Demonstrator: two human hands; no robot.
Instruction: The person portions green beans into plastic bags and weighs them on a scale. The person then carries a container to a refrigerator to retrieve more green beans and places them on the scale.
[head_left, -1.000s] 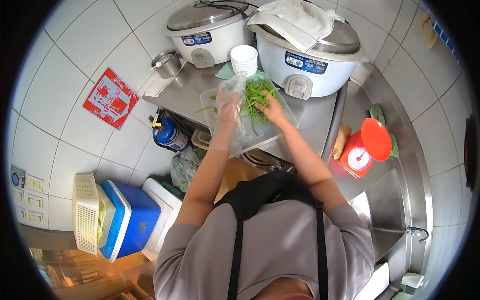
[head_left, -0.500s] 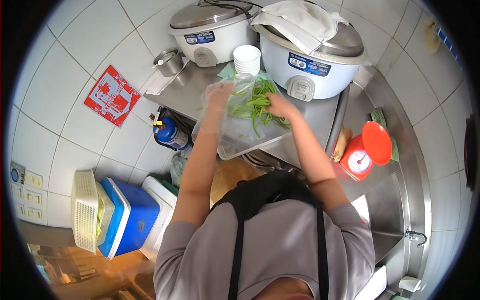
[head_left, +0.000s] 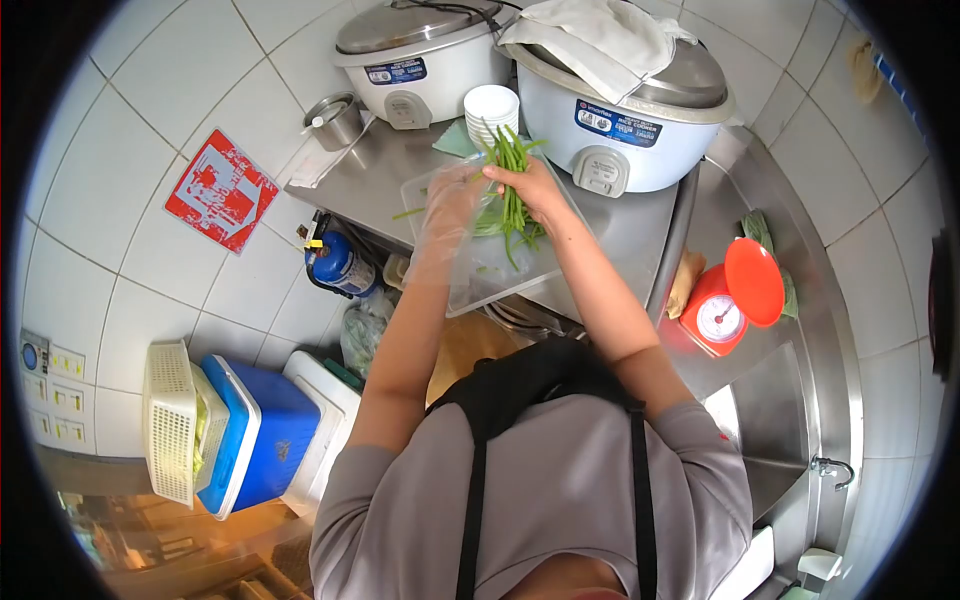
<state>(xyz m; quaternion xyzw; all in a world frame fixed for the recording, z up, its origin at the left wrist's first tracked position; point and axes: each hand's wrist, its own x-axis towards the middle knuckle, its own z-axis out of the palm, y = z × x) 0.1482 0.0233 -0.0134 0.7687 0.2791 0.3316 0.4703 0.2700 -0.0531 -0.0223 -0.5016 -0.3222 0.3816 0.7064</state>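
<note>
I see the left hand [head_left: 455, 195] inside a loose, clear plastic bag [head_left: 462, 265]; the film blurs it, and I cannot tell whether its fingers grip anything. To its right, more greens [head_left: 489, 220] lie in the shallow, clear plastic tray [head_left: 500, 288]. Above them, my right hand [head_left: 535, 190] has its fingers wrapped round a bundle of long, slim green stalks [head_left: 512, 185]. I judge it partway: one bunch gathered, others left.

Around me, left to right: a cream perforated plastic basket [head_left: 170, 430], a blue cooler box [head_left: 265, 430] and a blue fire extinguisher [head_left: 340, 265]. The steel bench [head_left: 395, 160] carries the tray, a small metal pot [head_left: 338, 122], two big white rice cookers [head_left: 440, 65] and stacked white bowls [head_left: 491, 105]. A red dial scale [head_left: 712, 320] stands near the steel sink [head_left: 770, 430].
</note>
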